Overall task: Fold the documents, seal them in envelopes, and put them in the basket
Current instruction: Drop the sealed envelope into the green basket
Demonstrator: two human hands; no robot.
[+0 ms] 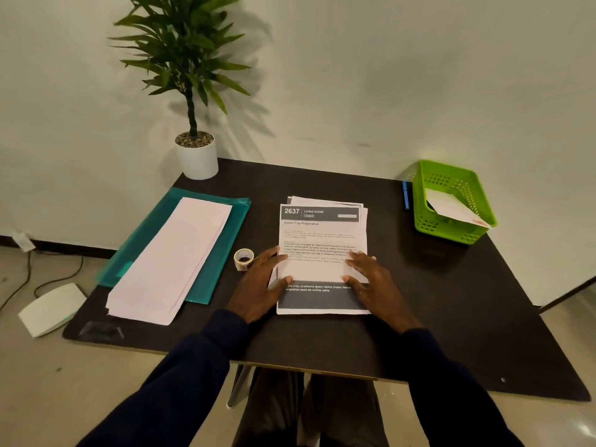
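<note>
A stack of printed documents (322,230) lies in the middle of the dark table (435,301). The top sheet's near edge is turned up and back, so its white underside covers part of the text. My left hand (261,285) pinches that turned-up edge at its left side, thumb beneath. My right hand (371,282) pinches it at the right side. A pile of long white envelopes (171,262) rests on a teal folder (222,253) to the left. The green basket (422,201) stands at the far right with one sealed envelope (451,208) inside.
A small roll of stickers (243,259) sits just left of the documents. A blue pen (405,195) lies beside the basket. A potted plant (196,156) stands at the table's far left corner. A white device (51,308) and cables lie on the floor to the left.
</note>
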